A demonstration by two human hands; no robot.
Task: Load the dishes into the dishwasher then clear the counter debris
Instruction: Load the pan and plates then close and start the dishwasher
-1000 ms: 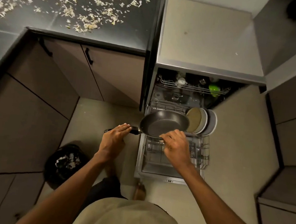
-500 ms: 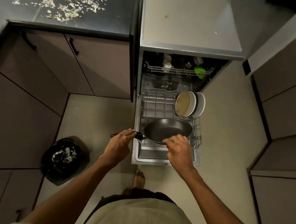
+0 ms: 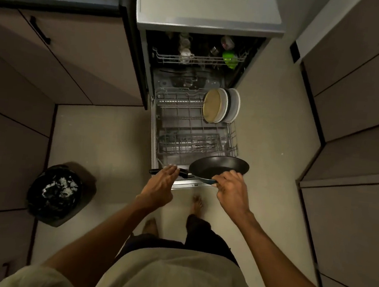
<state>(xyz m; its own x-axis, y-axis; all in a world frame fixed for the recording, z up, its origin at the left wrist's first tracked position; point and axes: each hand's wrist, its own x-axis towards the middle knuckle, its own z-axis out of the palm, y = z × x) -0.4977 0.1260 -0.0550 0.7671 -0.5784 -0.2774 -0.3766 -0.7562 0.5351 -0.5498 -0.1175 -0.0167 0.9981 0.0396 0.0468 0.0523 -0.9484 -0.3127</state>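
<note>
Both hands (image 3: 161, 182) (image 3: 230, 189) hold pan (image 3: 218, 167); no legible labels, seemingly.

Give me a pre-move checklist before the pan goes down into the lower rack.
1. Left hand on the handle: ok, though how firmly the fingers grip cannot be told.
2. Right hand holding the pan rim: ok.
3. Lower rack pulled out: ok.
4. Free space in the rack's middle and front: ok.
5. Plates clear of the pan: ok, they stand at the rack's back right.
6. Pan empty: ok, no residue visible.
</note>
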